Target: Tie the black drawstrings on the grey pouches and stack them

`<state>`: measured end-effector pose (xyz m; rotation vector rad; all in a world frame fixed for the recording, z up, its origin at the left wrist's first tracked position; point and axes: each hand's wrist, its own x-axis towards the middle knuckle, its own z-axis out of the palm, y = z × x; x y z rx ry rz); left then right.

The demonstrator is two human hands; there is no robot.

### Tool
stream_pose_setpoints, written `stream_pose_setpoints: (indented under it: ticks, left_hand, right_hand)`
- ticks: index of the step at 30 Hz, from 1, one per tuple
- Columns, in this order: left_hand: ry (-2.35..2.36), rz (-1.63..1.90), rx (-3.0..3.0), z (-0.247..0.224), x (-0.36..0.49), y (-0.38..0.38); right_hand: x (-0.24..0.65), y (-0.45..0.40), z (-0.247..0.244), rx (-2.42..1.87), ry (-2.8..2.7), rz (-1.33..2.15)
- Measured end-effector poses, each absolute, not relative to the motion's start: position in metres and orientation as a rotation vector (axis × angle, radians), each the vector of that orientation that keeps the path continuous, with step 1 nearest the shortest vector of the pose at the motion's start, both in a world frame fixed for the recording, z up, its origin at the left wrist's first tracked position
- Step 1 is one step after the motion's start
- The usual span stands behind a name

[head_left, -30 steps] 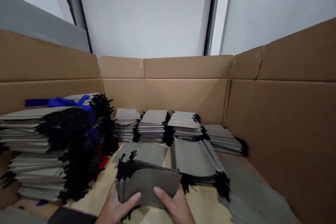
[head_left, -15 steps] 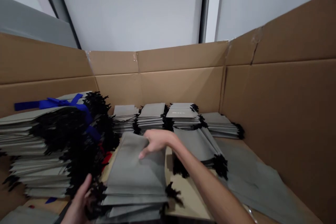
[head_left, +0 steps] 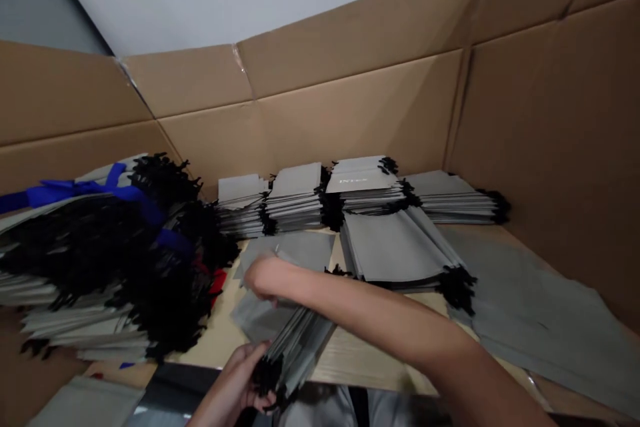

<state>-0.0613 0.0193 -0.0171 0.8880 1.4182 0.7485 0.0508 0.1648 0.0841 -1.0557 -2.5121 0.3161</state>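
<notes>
My left hand, at the bottom centre, is wrapped round the near end of a bundle of grey fabric pouches with black cord ends. The bundle is tilted on its edge. At its far end is my right hand, back up and smeared by motion; its fingers are mostly hidden. Just beyond that hand, a flat grey pouch lies on the pale board. To the right of the hands sits another stack of grey pouches.
Cardboard walls stand at the back and sides. Several pouch stacks line the back wall, one with white lettering. A tall pile with a blue ribbon and black cords stands at left. Flat grey sheets lie at right.
The pouch bundle was flat under my right hand; now it is tilted on edge, nearer me. My left hand has moved right and grips its near end. The view has shifted down.
</notes>
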Motion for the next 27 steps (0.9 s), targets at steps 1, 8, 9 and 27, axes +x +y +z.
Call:
stream_pose_setpoints:
  ticks: [1, 8, 9, 27]
  left_hand:
    - [1.417, 0.744, 0.883, -0.018, -0.059, 0.019]
    - [1.334, 0.511, 1.014, -0.014, -0.054, 0.027]
    - [1.331, 0.483, 1.061, -0.011, -0.058, 0.028]
    - [1.592, 0.636, 2.021, -0.001, -0.103, -0.019]
  right_hand:
    - [0.059, 0.159, 0.080, -1.074, -2.561, 0.285]
    - [0.129, 0.090, 0.066, -0.829, -2.718, 0.203]
    - [0.138, 0.082, 0.063, -0.818, -2.716, 0.215]
    - [0.178, 0.023, -0.012, -0.902, -2.333, 0.228]
